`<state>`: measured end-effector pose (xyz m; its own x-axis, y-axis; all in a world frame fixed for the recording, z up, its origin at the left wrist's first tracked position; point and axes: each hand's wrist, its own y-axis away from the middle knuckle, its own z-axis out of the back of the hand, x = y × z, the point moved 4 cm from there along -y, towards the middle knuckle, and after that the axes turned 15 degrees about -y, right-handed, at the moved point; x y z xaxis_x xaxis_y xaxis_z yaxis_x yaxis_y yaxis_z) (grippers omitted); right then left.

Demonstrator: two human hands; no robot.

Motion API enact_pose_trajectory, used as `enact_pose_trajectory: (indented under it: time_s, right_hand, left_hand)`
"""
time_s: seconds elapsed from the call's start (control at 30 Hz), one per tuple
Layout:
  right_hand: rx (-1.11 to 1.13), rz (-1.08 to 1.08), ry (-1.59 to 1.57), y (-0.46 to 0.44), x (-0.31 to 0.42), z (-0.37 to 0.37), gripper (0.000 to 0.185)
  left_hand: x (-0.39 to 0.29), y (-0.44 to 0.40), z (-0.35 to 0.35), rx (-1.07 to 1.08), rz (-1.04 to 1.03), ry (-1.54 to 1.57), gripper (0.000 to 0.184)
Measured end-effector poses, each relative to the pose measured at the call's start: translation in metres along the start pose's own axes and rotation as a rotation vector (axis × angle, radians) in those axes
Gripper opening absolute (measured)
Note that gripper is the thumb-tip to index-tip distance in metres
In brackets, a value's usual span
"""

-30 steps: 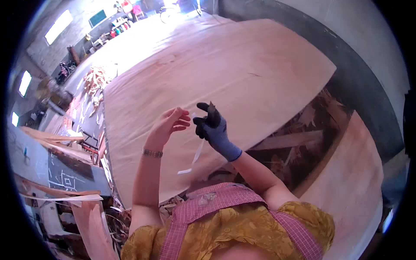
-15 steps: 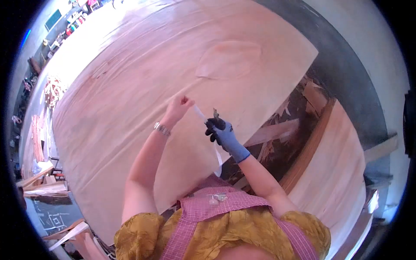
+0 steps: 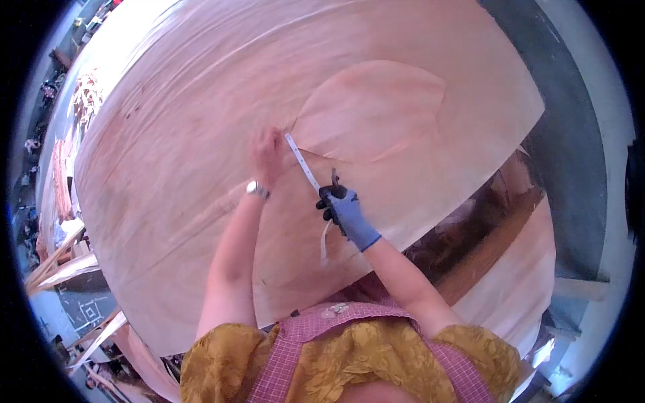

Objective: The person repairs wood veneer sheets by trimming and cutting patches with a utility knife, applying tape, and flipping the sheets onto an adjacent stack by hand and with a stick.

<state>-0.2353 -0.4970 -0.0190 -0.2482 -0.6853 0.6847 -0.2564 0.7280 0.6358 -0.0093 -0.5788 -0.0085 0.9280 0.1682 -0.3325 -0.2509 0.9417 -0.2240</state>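
A large thin sheet of wood veneer (image 3: 181, 201) spreads out in front of me. On it lies a separate leaf-shaped veneer piece (image 3: 369, 111) with its lower left edge slightly raised. My left hand (image 3: 267, 158), bare and with a watch at the wrist, is over the sheet beside that piece's left tip; its fingers are blurred. My right hand (image 3: 341, 207), in a blue and black glove, is closed on a strip of white tape (image 3: 304, 163) with small dark marks. The tape's upper end sits close to my left fingers. A narrow dark tool tip (image 3: 334, 176) pokes up from the glove.
To the right, beyond the sheet's edge, is a dark gap (image 3: 463, 235) and a stack of veneer (image 3: 504, 269). Wood scraps (image 3: 87, 97) lie at the far left. A grey wall (image 3: 591, 134) runs along the right.
My left hand has moved slightly up and left, and the tape's end now shows apart from its fingers. The view has shifted, so the leaf-shaped piece appears larger and nearer.
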Motion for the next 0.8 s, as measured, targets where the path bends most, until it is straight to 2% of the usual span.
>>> enact_pose_trajectory:
  time_s: [0.1, 0.13, 0.23, 0.27, 0.37, 0.43, 0.47, 0.53, 0.6, 0.63, 0.8]
  right_hand:
    - [0.071, -0.013, -0.036, -0.001, 0.000, 0.002, 0.024]
    - [0.130, 0.046, 0.140, -0.008, 0.001, 0.007, 0.023]
    - [0.103, 0.779, 1.179, -0.029, 0.044, 0.027, 0.021]
    - [0.102, 0.765, 1.118, -0.038, 0.062, 0.034, 0.019]
    - [0.191, 0.491, 0.781, -0.068, 0.109, 0.086, 0.020]
    - [0.155, 0.213, 0.392, -0.054, 0.145, 0.131, 0.018]
    - [0.135, 0.073, 0.199, -0.048, 0.159, 0.152, 0.017]
    - [0.060, 0.029, 0.139, -0.037, 0.174, 0.193, 0.020]
    - [0.015, -0.018, 0.116, -0.030, 0.180, 0.225, 0.021]
    - [0.007, -0.044, 0.122, -0.030, 0.179, 0.240, 0.021]
    - [0.046, -0.146, 0.133, -0.037, 0.174, 0.271, 0.019]
  left_hand:
    - [-0.034, 0.045, 0.013, -0.039, -0.416, -0.227, 0.037]
    - [-0.037, 0.050, 0.008, -0.019, -0.415, -0.270, 0.041]
    - [-0.034, 0.052, -0.001, 0.049, -0.393, -0.379, 0.047]
    - [-0.036, 0.052, 0.003, 0.085, -0.390, -0.402, 0.047]
    - [-0.041, 0.046, 0.003, 0.189, -0.351, -0.451, 0.047]
    - [-0.057, 0.038, 0.008, 0.256, -0.273, -0.508, 0.048]
    - [-0.078, 0.040, 0.004, 0.235, -0.229, -0.443, 0.049]
    - [-0.150, 0.049, -0.018, 0.194, -0.150, -0.316, 0.050]
    - [-0.227, 0.060, -0.040, 0.111, -0.344, -0.221, 0.053]
    - [-0.255, 0.061, -0.055, 0.134, -0.329, -0.178, 0.054]
    - [-0.316, 0.052, -0.087, 0.260, -0.393, -0.251, 0.063]
